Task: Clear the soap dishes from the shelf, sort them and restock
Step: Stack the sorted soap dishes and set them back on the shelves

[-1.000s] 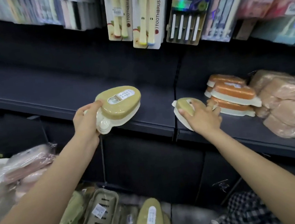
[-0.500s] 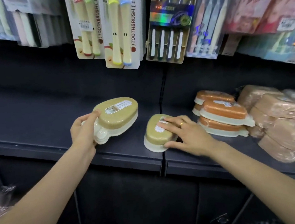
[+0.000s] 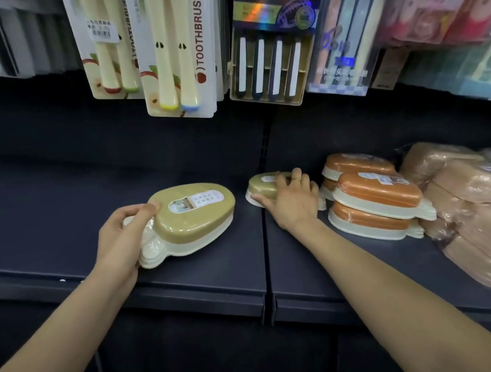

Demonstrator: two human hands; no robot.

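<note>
At the front lip of the dark shelf (image 3: pixel 189 288), the left hand (image 3: pixel 120 244) grips the narrow cream end of a stack of olive-lidded soap dishes (image 3: pixel 191 220), thumb curled over the top, the stack sitting low at the board near the edge. Left of it, bare shelf runs wide open toward the back wall. Just across the seam between the two shelf panels, the right hand (image 3: pixel 290 198) lies over a smaller olive soap dish (image 3: pixel 261 185), fingers curved around its lid, thumb at its cream rim. That dish now sits deeper on the shelf than half a second ago, closer to the orange-lidded dishes (image 3: pixel 375 194) stacked just right of the hand. Beyond them, wrapped tan packs (image 3: pixel 479 188) crowd the right end. Above, toothbrush packs (image 3: pixel 174 46) hang over the back of the shelf.
</note>
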